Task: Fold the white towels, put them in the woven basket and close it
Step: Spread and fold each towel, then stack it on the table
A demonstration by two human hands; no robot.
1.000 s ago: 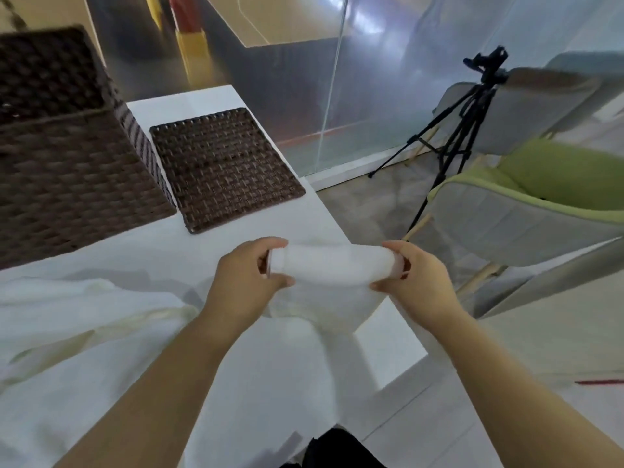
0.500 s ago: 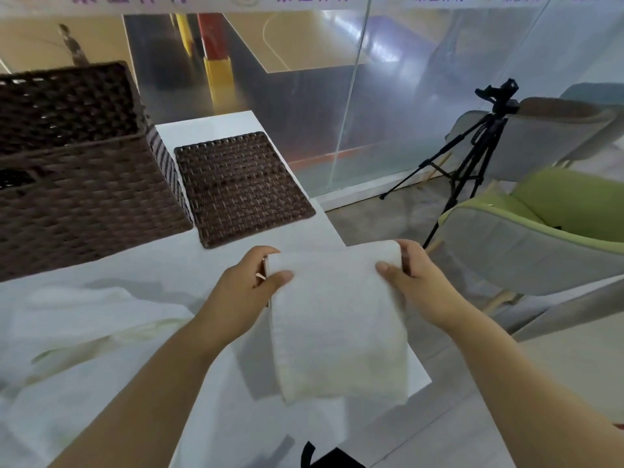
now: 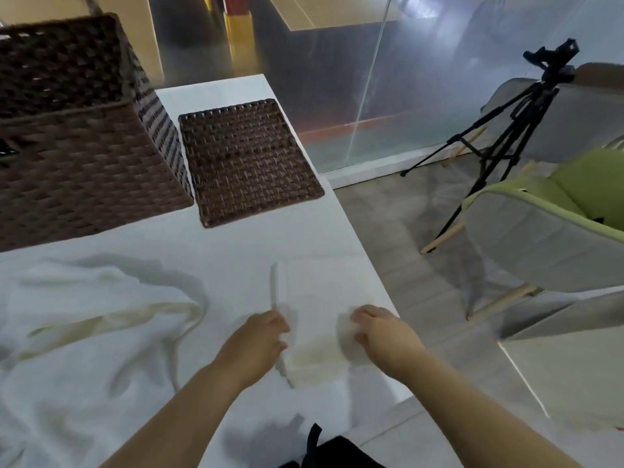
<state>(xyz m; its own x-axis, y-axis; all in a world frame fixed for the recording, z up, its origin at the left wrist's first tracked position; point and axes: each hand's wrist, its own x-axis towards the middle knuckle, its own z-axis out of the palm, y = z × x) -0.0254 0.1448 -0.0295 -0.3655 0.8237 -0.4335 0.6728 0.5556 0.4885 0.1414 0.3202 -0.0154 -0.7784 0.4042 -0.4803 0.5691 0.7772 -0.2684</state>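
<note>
A folded white towel [image 3: 324, 292] lies flat on the white table [image 3: 223, 92], close to its right edge. My left hand [image 3: 256, 339] grips the towel's left edge near its front end. On the towel's front right part rests my right hand [image 3: 385, 332], its fingers curled into the cloth. The dark brown woven basket [image 3: 87, 170] stands open at the back left. Its flat woven lid [image 3: 246, 160] lies on the table just right of it. More white towels [image 3: 84, 319] lie crumpled to the left of my hands.
The table's right edge runs just beside the towel. Off the table to the right stand a green and grey chair [image 3: 547, 228] and a black tripod [image 3: 499, 130]. A glass wall [image 3: 371, 79] rises behind the table.
The towel hung in the air between both hands; now it lies flat on the table. Both hands have come down and toward me with it.
</note>
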